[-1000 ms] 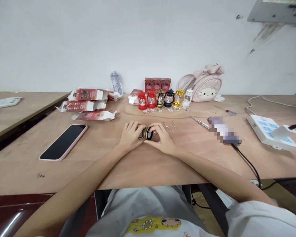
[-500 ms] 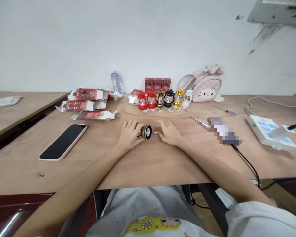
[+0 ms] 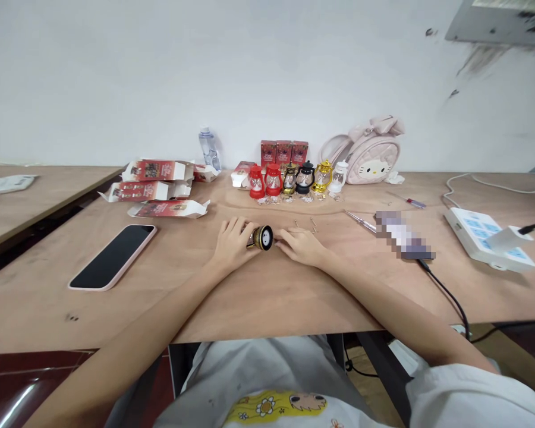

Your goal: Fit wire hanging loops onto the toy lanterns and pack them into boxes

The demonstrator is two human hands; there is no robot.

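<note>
The black-and-gold lantern (image 3: 266,238) is lying on its side on the wooden surface (image 3: 267,303) in the head view, between the two hands, its round base turned toward the right. The left hand (image 3: 234,242) is wrapping over its upper part, and that grip is closed around the body — probably to stop a round thing from rolling and to leave the base exposed for the other hand. The right hand (image 3: 302,245) is resting just beside the base with its fingers curled; whether its grip is pinching something small, I cannot tell, since the fingertips are hiding the spot. Its forearm is lying along the surface, which is likely steadying fine finger work.

Behind the right hand, a thin bent wire (image 3: 313,224) is lying partly hidden. Farther right, a screwdriver (image 3: 361,221) is pointing its tip inward, seemingly within easy reach, near a pixelated object (image 3: 403,235).

Toward the wall, six small lanterns (image 3: 305,179) — red, dark, gold and white — are standing upright in a row, with small loose pieces (image 3: 289,200) lying in front of them, perhaps grouped so that each set is staying with its lantern. Opened red boxes (image 3: 156,170) are lying heaped on the left, seemingly put aside to free the middle, and a phone (image 3: 113,257) is lying nearer the person.
</note>
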